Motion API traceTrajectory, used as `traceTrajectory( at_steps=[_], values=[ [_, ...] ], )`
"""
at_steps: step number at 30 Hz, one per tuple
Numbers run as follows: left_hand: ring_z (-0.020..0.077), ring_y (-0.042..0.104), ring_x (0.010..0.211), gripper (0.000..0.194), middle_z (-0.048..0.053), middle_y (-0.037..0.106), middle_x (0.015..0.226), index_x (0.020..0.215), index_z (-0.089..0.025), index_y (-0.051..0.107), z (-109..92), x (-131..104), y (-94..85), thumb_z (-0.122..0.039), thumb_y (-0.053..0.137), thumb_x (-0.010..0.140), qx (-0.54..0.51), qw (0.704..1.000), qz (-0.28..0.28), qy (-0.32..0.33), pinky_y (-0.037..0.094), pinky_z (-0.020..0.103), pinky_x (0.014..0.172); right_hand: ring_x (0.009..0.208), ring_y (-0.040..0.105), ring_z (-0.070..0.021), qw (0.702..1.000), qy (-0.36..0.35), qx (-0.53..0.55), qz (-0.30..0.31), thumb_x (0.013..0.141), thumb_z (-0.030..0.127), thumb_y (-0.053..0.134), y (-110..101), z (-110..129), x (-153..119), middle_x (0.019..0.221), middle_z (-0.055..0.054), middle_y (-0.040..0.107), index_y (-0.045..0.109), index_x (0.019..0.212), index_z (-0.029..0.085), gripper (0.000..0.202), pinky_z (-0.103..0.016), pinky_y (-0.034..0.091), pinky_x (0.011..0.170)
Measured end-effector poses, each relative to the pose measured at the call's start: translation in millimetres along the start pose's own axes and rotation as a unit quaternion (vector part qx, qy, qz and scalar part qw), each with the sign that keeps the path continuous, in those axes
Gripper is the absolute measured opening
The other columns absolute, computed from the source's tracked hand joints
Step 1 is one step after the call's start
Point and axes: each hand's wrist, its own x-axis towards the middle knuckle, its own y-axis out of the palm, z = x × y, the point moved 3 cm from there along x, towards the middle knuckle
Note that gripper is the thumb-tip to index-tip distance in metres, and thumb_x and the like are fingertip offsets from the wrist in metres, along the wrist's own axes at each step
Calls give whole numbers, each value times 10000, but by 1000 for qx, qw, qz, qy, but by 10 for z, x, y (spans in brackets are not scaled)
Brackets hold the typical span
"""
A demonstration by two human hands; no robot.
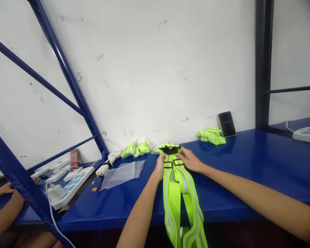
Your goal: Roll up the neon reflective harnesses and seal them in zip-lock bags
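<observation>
A neon yellow reflective strap vest (179,193) with grey stripes and black buckles stretches over the table's front edge and hangs down. My left hand (160,166) grips its top end from the left, fingers closed by the black part. From the other side, my right hand (189,159) pinches the same end. Just beyond my hands lies more yellow strap material, partly hidden. Two clear bags of folded yellow straps (143,148) rest by the wall to the left. A flat clear zip bag (124,175) is on the table left of my left hand.
A folded yellow strap bundle (212,135) and a device showing a clock (226,124) stand at the back right. Left are a white handheld fan (108,163), a power strip (74,186) and a blue frame post (18,175). Another person's arm (9,210) is beyond it.
</observation>
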Motion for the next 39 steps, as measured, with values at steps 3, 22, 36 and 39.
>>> traceTrajectory(
  at_steps=[3, 22, 36, 39],
  values=[
    [302, 679, 946, 421, 126, 725, 971, 1001, -129, 658, 32, -6, 64, -446, 598, 731, -48, 997, 30, -43, 515, 423, 881, 879, 659, -255, 992, -49, -117, -24, 935, 331, 423, -30, 45, -17, 987, -92, 696, 465, 1342, 190, 433, -345, 481, 802],
    [268, 677, 898, 500, 95, 719, 955, 1073, -153, 633, 88, 47, -72, -117, 752, 589, 42, 998, -33, 24, 529, 402, 836, 1074, 598, -249, 984, 21, 100, 144, 778, 310, 650, -29, 28, -26, 1250, -69, 616, 601, 1278, 221, 510, -367, 502, 891],
    [324, 630, 1069, 461, 153, 695, 1075, 1125, -102, 626, -143, -61, 22, -341, 575, 735, -59, 994, 85, -16, 437, 488, 1006, 1094, 629, -261, 942, 159, 294, 45, 668, 194, 758, -99, -134, 36, 1371, -165, 526, 231, 1495, 215, 980, -424, 530, 902],
    [319, 619, 1089, 440, 164, 684, 1108, 1124, -95, 618, -160, -50, 7, -296, 651, 734, -54, 993, 99, 27, 440, 463, 999, 1042, 660, -268, 929, 170, 328, -9, 665, 186, 758, -87, -136, 44, 1306, -158, 593, 365, 1439, 178, 867, -426, 529, 913]
  ],
)
